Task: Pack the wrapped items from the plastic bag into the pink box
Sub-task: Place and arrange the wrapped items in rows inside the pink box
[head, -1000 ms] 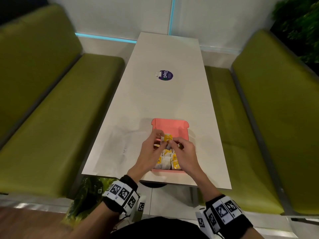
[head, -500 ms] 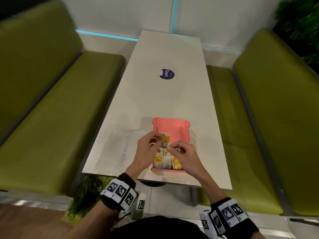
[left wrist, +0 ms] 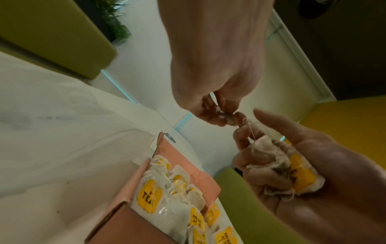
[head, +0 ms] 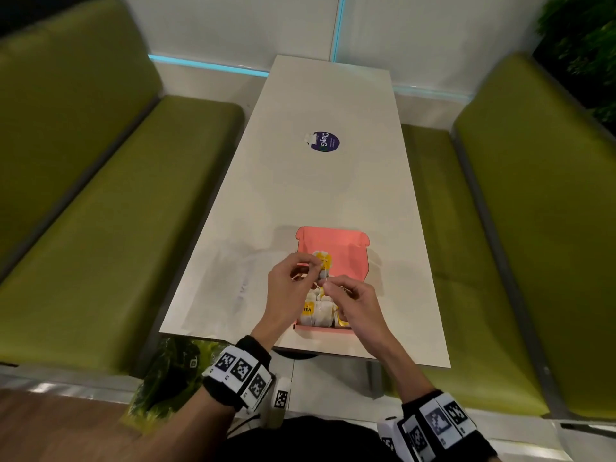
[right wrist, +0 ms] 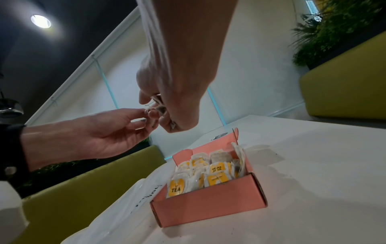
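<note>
The open pink box (head: pixel 333 243) stands near the table's front edge, and several white wrapped tea bags (head: pixel 316 313) with yellow labels fill its near half. Above the box my left hand (head: pixel 308 271) holds one crumpled tea bag (head: pixel 324 261) in curled fingers; the left wrist view shows this tea bag (left wrist: pixel 282 170) against the palm. My right hand (head: pixel 330 288) is just in front of it and pinches the bag's thin string (left wrist: pixel 251 132) at its end. The plastic bag (head: pixel 240 278) lies flat to the left of the box.
A round purple sticker (head: pixel 325 141) sits mid-table. Green bench seats (head: pixel 100 228) flank the white table (head: pixel 333 95) on both sides. A plant (head: pixel 583 45) stands at the far right, and a green bag (head: pixel 160 378) lies on the floor below the table's front left corner.
A second ago both hands held the tea bag together. The right hand has let go of the bag's body and slid toward me along its string, while the left hand kept the bag above the box.
</note>
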